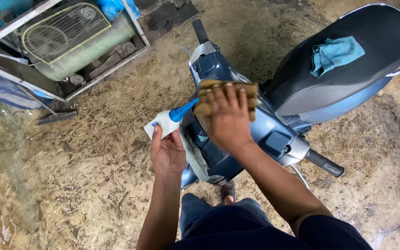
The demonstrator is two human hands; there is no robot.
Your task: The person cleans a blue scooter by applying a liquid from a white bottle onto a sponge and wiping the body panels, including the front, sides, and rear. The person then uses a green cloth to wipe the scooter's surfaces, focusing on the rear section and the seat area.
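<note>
polishing the scooter's front: bottle and pad in hand

holding a white squeeze bottle in my left hand, i aim its blue nozzle toward the folded brown pad that my right hand carries above the handlebar cover of the blue scooter. as i judge it, the work is at an early or middle stage: the pad is being charged or about to be charged with liquid, and the blue panels under it show no clear line between treated and untreated paint, so i cannot tell how much has been wiped. the black seat carries a crumpled teal cloth, lying apart from both hands, untouched at this moment.

pose, left: forearm rising from the lower edge of the view, palm turned toward me, fingers wrapped around the bottle's body, thumb along its near side, nozzle tilted up and to the right, its tip just beside the pad.

pose, right: arm reaching forward across the scooter's nose, back of the hand upward, fingers spread flat over the pad and curled at its far edge, gripping it against the palm.

surroundings: bare dirt floor; a metal frame with a wire fan guard at upper left, well apart; the right handlebar grip projects beside my forearm.
</note>
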